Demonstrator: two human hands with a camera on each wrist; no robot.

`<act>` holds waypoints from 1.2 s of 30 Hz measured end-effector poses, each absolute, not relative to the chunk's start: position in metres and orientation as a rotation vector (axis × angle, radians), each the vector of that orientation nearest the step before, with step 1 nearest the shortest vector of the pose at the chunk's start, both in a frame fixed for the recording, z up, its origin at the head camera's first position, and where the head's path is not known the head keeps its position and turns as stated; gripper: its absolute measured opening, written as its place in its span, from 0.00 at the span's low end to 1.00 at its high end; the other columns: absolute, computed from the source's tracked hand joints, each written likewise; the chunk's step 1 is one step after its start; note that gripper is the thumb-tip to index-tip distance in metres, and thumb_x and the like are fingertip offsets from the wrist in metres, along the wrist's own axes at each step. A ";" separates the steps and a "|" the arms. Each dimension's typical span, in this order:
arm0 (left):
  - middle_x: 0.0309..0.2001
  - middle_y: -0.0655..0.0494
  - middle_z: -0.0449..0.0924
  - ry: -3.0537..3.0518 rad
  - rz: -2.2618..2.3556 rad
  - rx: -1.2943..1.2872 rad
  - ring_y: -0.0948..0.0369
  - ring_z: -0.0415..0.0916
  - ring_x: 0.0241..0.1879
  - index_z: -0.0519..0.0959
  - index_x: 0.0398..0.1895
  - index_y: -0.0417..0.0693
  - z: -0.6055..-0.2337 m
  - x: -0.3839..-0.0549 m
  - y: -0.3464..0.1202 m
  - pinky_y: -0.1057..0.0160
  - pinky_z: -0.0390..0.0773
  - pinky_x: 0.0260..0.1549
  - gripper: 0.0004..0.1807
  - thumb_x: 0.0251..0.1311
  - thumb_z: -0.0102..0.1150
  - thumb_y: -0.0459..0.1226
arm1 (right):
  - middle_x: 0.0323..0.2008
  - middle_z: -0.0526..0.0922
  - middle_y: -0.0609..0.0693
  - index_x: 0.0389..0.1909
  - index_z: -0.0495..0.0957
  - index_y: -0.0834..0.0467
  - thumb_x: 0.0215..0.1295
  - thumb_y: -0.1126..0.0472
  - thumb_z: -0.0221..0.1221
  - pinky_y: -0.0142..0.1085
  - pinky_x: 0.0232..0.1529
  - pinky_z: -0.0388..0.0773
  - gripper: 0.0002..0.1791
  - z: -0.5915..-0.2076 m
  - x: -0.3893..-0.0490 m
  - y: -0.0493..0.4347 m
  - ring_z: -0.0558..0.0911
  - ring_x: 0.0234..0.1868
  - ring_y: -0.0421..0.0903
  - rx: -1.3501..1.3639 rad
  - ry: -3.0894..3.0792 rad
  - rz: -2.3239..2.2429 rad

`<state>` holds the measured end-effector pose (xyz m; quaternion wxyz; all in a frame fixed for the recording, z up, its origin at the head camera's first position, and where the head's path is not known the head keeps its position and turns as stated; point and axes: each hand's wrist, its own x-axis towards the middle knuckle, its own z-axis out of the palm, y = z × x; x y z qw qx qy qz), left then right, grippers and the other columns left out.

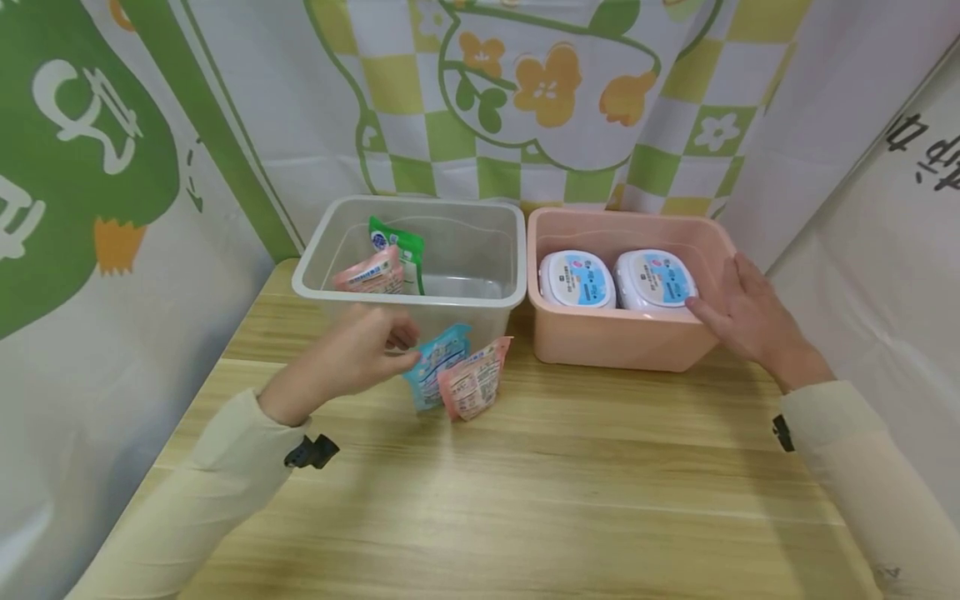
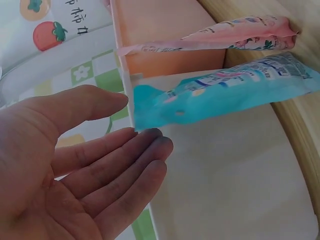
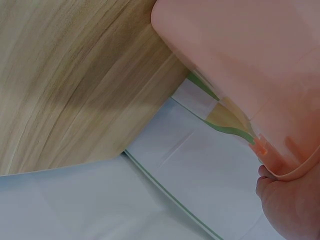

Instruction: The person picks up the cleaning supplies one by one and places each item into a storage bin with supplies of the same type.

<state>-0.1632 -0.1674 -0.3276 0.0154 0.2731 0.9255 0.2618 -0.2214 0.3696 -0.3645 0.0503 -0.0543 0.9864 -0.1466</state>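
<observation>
My left hand [image 1: 363,346] hovers at the front of the grey bin [image 1: 408,297], its thumb and fingers apart. Just beyond the fingertips, a blue pouch [image 2: 220,95] stands tilted against the bin's front wall; any contact is unclear. Beside it leans a pink pouch [image 1: 476,382]. Inside the grey bin are another pink packet [image 1: 372,273] and a green packet [image 1: 408,250]. My right hand [image 1: 757,321] holds the right rim of the pink bin [image 1: 622,342], thumb over the front corner. Two white lidded tubs [image 1: 577,279] with blue labels sit in that bin.
The two bins stand side by side at the back of a wooden table [image 1: 525,492]. Behind them hangs a patterned curtain [image 1: 525,100], with pale printed cloth [image 1: 892,250] on the right and more on the left.
</observation>
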 end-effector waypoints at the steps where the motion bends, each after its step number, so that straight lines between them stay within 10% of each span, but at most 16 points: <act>1: 0.38 0.43 0.91 2.884 0.804 0.843 0.52 0.90 0.40 0.86 0.41 0.33 -0.329 -0.163 -0.166 0.51 0.90 0.45 0.08 0.63 0.70 0.32 | 0.82 0.18 0.70 0.79 0.19 0.69 0.78 0.28 0.37 0.74 0.78 0.38 0.59 -0.364 -0.221 0.370 0.30 0.83 0.74 -0.166 3.003 -0.448; 36: 0.25 0.56 0.84 2.906 0.764 0.824 0.65 0.75 0.23 0.83 0.31 0.44 -0.361 -0.174 -0.158 0.66 0.78 0.24 0.05 0.62 0.71 0.34 | 0.83 0.20 0.69 0.80 0.20 0.67 0.78 0.28 0.39 0.76 0.77 0.41 0.59 -0.367 -0.224 0.370 0.33 0.83 0.76 -0.157 3.021 -0.478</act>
